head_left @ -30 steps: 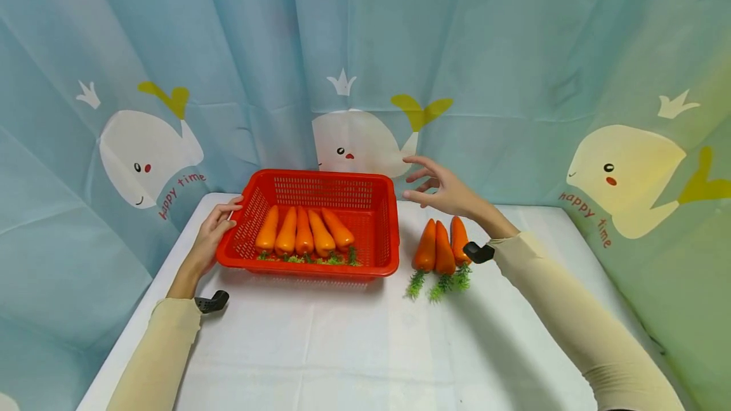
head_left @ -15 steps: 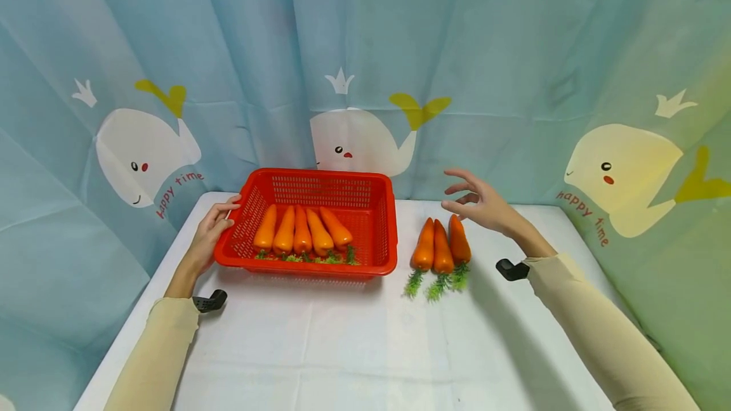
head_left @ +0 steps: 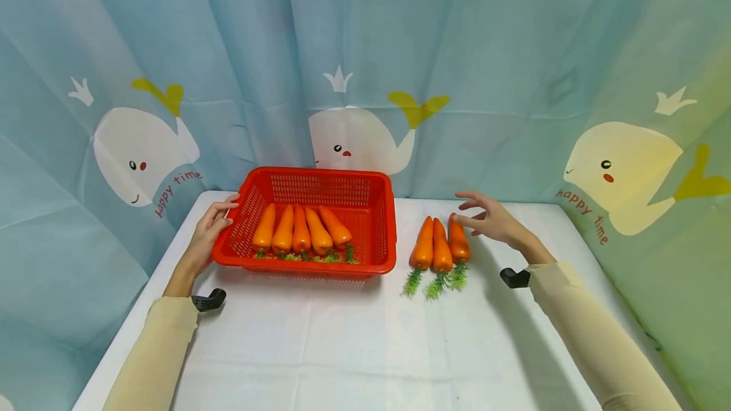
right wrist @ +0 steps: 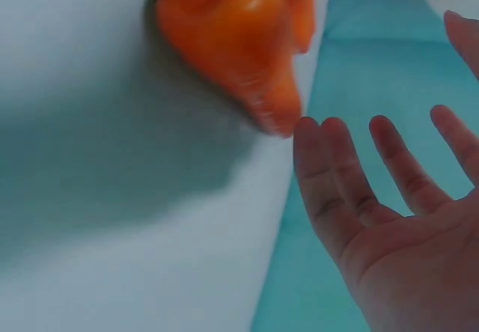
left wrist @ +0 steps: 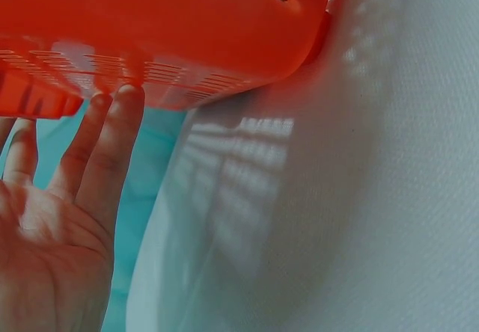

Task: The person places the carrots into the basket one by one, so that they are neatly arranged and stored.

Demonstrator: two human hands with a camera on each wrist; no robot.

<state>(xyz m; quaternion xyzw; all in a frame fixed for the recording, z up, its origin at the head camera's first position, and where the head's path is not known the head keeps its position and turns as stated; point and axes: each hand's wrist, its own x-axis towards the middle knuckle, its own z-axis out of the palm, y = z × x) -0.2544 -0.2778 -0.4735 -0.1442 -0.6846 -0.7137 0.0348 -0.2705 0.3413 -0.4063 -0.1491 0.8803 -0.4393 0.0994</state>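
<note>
Left hand (head_left: 208,233) flat; right hand (head_left: 491,219) apparently spread, lowered.

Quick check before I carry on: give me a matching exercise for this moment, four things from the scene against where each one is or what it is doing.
Things:
1. red plastic mesh basket
2. three orange toy carrots with green tops
3. left hand
4. right hand

Places or states:
A. open, fingers spread beside the tip of the outermost loose carrot
B. lying side by side on the white tablecloth, right of the basket
C. resting against the basket's left wall
D. holding five orange toy carrots in a row

Pairs: 1-D, 2-B, 3-C, 4-A
</note>
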